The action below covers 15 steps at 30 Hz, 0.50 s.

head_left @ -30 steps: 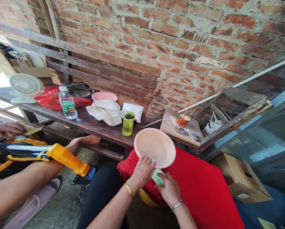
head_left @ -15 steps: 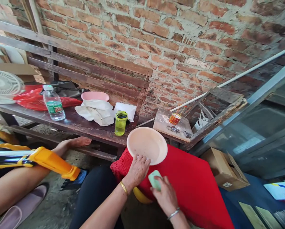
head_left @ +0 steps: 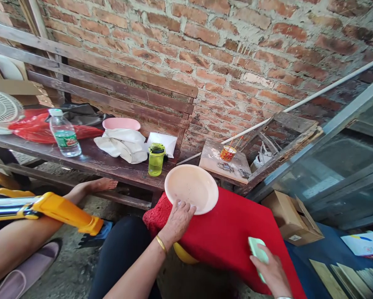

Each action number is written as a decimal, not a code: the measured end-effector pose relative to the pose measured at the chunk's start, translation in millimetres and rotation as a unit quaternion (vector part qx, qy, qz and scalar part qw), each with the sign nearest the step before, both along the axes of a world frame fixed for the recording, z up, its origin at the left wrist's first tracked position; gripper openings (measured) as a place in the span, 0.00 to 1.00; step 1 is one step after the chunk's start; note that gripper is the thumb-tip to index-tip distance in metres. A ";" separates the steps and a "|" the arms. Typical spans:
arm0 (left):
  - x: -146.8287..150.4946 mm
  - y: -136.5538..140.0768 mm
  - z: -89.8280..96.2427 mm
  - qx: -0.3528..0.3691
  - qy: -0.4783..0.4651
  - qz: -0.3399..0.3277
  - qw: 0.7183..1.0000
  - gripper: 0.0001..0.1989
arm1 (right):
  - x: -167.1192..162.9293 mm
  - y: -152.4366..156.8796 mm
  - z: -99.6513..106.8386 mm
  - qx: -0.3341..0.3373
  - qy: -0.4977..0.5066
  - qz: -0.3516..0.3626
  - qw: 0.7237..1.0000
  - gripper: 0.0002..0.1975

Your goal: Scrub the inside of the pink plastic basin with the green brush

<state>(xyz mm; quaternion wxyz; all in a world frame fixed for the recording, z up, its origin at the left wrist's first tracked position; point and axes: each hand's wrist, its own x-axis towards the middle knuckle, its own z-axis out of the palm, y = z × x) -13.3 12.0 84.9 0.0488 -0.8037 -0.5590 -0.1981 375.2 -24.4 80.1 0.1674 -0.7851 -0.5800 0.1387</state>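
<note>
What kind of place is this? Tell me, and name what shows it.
Probably a rough, semi-outdoor home work corner: a bare brick wall, a worn wooden bench holding a water bottle and a fan, and a concrete floor.

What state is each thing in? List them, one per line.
Plate: empty, tilted on the red cloth, left hand gripping its near rim.
Green sponge: held in the right hand, off the plate.
Water bottle: upright, capped.
Green cup: upright, lid shut.
Pink bowl: upright on the bench.
</note>
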 end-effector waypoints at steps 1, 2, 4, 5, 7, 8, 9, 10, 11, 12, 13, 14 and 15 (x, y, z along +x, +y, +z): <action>-1.6 1.3 0.5 -0.005 0.002 0.001 1.000 0.15 | -26.3 3.2 0.8 -0.009 0.019 0.038 0.999 0.25; -3.0 2.4 1.0 -0.010 0.003 0.002 1.000 0.14 | -55.9 6.9 2.1 -0.024 0.027 0.082 0.996 0.26; -5.3 3.5 1.9 -0.013 0.005 0.005 1.000 0.12 | -116.3 15.0 5.9 -0.050 0.012 0.172 0.984 0.26; -6.1 3.6 1.9 -0.011 0.007 0.005 1.000 0.12 | -143.3 19.1 8.0 -0.054 -0.002 0.216 0.975 0.26; -6.9 3.2 1.3 -0.004 0.012 0.004 1.000 0.12 | -183.0 27.3 11.3 -0.049 -0.026 0.287 0.956 0.25; -7.1 2.9 0.7 -0.003 0.014 0.003 1.000 0.11 | -194.0 31.6 12.2 -0.047 -0.033 0.310 0.949 0.25; -7.1 2.7 0.0 -0.002 0.016 0.002 1.000 0.10 | -198.4 36.1 12.5 -0.048 -0.036 0.326 0.943 0.25; -7.0 2.5 -0.7 -0.003 0.017 0.002 1.000 0.10 | -196.6 40.9 12.6 -0.053 -0.038 0.333 0.941 0.24; -6.8 2.5 -1.2 -0.005 0.018 0.004 1.000 0.10 | -189.4 45.7 12.5 -0.060 -0.043 0.327 0.942 0.24; -6.7 2.6 -1.5 -0.007 0.018 0.005 1.000 0.11 | -178.2 50.4 12.6 -0.067 -0.054 0.307 0.948 0.23; -6.6 2.7 -1.6 -0.009 0.018 0.005 1.000 0.11 | -164.9 54.5 13.0 -0.075 -0.071 0.270 0.957 0.22; -6.6 2.7 -1.4 -0.012 0.017 0.005 1.000 0.12 | -151.6 57.7 13.8 -0.082 -0.093 0.224 0.967 0.22; -6.6 2.7 -1.0 -0.014 0.016 0.005 1.000 0.12 | -140.4 59.6 14.7 -0.087 -0.113 0.178 0.974 0.22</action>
